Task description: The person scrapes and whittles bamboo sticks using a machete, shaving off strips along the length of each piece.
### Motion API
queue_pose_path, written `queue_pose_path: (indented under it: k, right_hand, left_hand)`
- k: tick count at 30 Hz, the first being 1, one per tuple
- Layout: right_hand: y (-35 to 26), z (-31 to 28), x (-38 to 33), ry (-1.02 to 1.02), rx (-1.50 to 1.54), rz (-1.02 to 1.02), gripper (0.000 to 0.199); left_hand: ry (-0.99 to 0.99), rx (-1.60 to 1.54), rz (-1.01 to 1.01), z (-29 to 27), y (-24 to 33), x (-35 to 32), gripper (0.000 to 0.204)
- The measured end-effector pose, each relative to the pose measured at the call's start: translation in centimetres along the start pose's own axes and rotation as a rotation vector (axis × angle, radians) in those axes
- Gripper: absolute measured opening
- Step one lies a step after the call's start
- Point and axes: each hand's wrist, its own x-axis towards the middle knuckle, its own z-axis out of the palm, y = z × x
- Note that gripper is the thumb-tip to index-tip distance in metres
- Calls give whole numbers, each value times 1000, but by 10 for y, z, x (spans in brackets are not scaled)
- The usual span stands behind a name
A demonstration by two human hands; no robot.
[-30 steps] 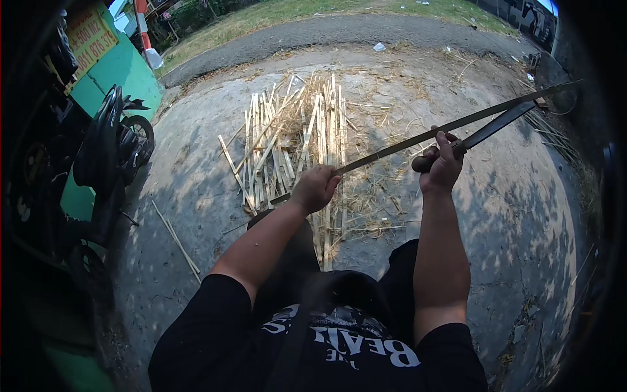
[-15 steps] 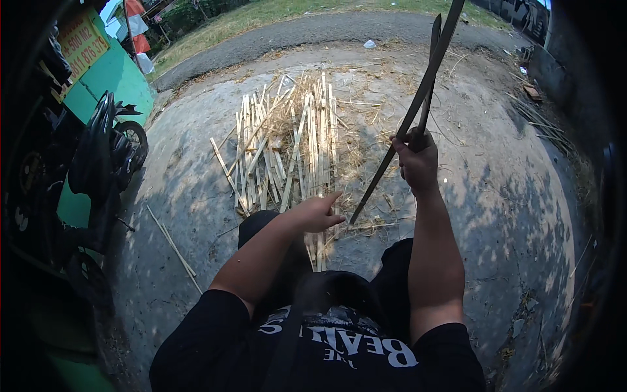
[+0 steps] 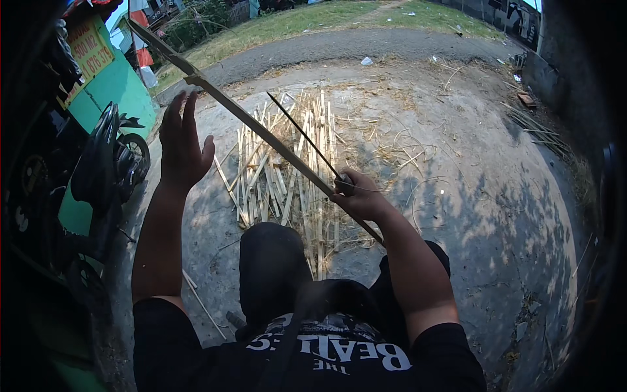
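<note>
Long strip (image 3: 261,132) slants from far left to near right above a pile of pale slats (image 3: 277,186), clamped in the right hand (image 3: 364,197) together with a knife (image 3: 304,134). The left hand (image 3: 183,147), fingers apart, is beside its far part; contact I cannot tell.

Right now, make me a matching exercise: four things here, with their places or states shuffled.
1. Left hand
2. Right hand
3. Motorbike
4. Pale strips

A. heaped on the ground
B. gripping a knife and a long brownish strip
C. beside the green wall
D. raised and open

Pairs: 1-D, 2-B, 3-C, 4-A
</note>
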Motion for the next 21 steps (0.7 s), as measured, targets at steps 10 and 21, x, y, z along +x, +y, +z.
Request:
queue_pose_path:
  k: [10,21]
  right_hand:
    - [-13,3,-3,-268,-244,-54,25]
    - [-3,-2,-2,-301,-80,66,33]
  left_hand:
    - [-27,256,89,-37,-23,-12,78]
    - [-15,111,266,-48,-57,-5,59]
